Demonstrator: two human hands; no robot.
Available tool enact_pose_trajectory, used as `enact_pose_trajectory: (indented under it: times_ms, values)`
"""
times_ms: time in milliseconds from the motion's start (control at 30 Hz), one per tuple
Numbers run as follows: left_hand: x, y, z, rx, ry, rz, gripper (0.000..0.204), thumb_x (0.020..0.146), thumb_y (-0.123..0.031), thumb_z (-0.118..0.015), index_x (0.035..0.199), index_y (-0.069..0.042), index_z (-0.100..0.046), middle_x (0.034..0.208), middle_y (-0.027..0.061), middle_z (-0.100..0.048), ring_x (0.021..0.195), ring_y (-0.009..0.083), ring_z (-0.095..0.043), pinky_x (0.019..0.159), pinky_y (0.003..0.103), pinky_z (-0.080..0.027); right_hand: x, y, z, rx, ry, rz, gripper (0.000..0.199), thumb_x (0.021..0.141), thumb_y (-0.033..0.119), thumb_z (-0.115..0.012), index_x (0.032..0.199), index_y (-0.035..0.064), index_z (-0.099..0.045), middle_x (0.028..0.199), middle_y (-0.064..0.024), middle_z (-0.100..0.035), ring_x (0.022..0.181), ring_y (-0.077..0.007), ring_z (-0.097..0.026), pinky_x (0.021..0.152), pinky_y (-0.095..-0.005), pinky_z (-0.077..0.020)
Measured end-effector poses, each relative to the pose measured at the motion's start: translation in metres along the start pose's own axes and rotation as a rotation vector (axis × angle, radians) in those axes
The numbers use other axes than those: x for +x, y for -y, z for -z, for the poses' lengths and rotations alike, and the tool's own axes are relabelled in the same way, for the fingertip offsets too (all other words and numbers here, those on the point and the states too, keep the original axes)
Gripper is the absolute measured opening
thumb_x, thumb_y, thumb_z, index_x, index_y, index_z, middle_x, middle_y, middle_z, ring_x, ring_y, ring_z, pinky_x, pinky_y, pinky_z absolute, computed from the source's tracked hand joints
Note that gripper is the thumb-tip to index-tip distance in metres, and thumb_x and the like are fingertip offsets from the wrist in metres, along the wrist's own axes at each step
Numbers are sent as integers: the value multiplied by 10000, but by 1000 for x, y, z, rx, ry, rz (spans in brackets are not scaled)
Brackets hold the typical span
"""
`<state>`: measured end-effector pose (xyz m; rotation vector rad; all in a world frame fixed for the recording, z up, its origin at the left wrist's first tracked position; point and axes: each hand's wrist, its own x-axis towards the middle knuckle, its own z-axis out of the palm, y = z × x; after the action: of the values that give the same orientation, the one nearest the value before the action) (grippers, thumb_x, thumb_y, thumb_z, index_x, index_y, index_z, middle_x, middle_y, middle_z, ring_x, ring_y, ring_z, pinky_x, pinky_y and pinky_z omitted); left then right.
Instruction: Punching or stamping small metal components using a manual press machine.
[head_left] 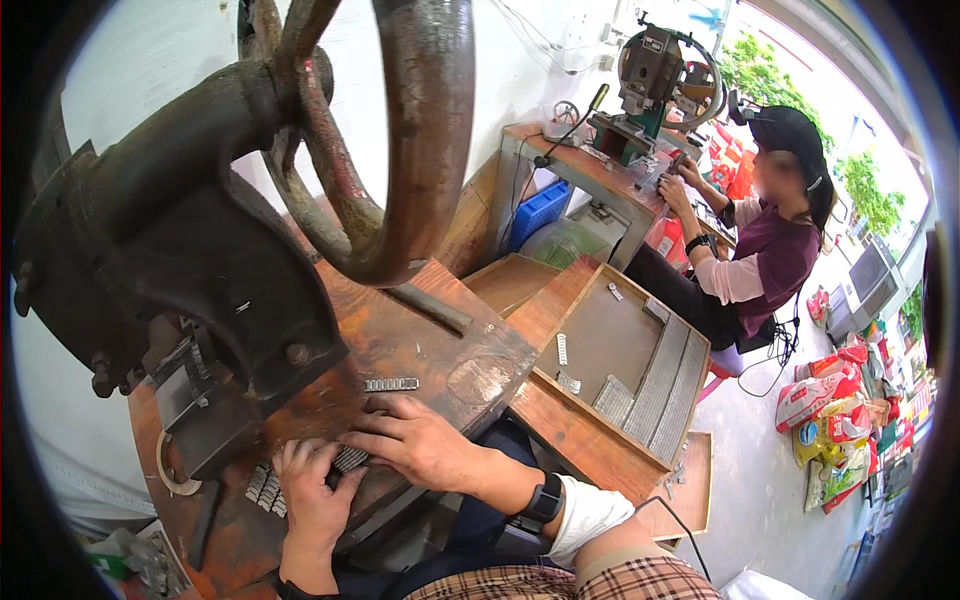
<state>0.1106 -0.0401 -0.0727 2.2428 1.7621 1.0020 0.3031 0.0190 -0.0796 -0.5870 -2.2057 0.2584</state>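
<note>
Low on the worktable, my left hand (312,492) is curled, its thumb and fingers closed toward each other. What they grip, if anything, is hidden. Beside it lie ridged silver metal strips (266,489) in short rows. My right hand (425,448) reaches in from the right, its fingers bent and closed at another ridged metal strip (350,459) between the two hands. That strip is partly covered by fingers. Beyond my right fingers, a separate segmented metal strip (391,384) lies on the table. A heavy dark hand press (200,270) stands over the table, its head close to my left hand.
The press's large handwheel (425,140) overhangs the table. A metal bar (430,309) lies near the far edge. To the right, a wooden tray (590,440) holds rows of metal strips. Another person (780,230) sits at a second machine (650,75). Bags (830,420) are piled on the floor.
</note>
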Motion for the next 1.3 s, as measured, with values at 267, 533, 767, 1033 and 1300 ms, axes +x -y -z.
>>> enact_pose_trajectory:
  times_ms: [267,533,767,1033,1300]
  values:
    - [3,0,-1,-5,24,5,373,626,-161,-806,940,-16,-667,941,98,-628,946,300,-527,894,431,-371,10,-5,-2,113,86,1,524,722,104,-713,1227,42,-585,1130,-143,-602,1088,-348,-529,930,-446,-450]
    - [2,-2,2,11,41,-21,404,691,-280,-773,1009,-56,-664,994,96,-647,991,303,-540,910,442,-362,9,-8,7,104,140,-77,605,654,91,-772,1223,35,-576,1090,-147,-622,1058,-348,-555,891,-430,-487]
    - [2,-5,2,-30,-4,-23,388,655,-234,-810,960,-51,-654,954,77,-655,936,292,-560,866,417,-384,15,0,19,90,141,-88,531,676,135,-782,1175,57,-616,1119,-132,-631,1065,-365,-554,899,-438,-479]
    - [-2,4,3,-26,-43,-38,374,679,-250,-792,969,-62,-649,940,71,-641,938,286,-544,875,423,-369,22,7,10,68,168,-80,552,672,100,-766,1200,68,-607,1153,-117,-619,1082,-347,-539,927,-436,-462]
    - [-17,-7,20,48,-130,-43,455,693,-248,-775,1065,-28,-629,1092,120,-593,1052,335,-515,931,472,-369,26,9,14,54,294,-114,456,679,86,-763,1122,63,-659,1037,-116,-634,1007,-332,-552,892,-419,-463]
